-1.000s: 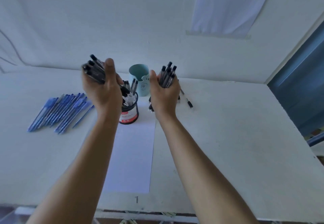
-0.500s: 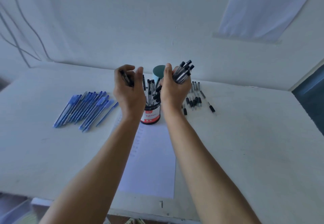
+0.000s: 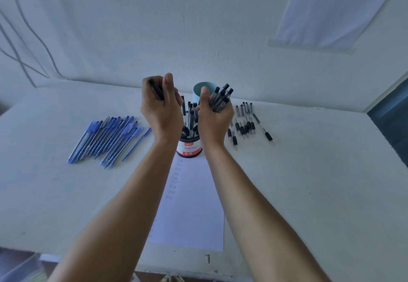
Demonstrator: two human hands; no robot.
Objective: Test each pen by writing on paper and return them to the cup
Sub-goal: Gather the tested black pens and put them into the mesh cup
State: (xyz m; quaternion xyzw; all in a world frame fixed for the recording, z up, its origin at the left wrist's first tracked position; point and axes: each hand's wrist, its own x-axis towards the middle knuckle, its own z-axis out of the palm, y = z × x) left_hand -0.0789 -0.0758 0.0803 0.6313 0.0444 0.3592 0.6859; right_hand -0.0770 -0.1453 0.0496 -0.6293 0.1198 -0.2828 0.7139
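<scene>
The paper (image 3: 192, 211) bears a column of small test marks, and the cup (image 3: 189, 148) at its far end holds several pens, so part of the work looks done. Blue pens (image 3: 106, 138) lie in a row to the left and loose black pens (image 3: 245, 124) to the right, so I judge plenty is left. The left hand (image 3: 162, 109) grips a few pens (image 3: 157, 90); the right hand (image 3: 215, 120) clasps a fuller bunch (image 3: 220, 98) — both just above the cup.

white table (image 3: 309, 193) | grey cables (image 3: 45, 46) on wall (image 3: 154, 27), left | pale cloth (image 3: 331, 10) hanging, upper right
</scene>
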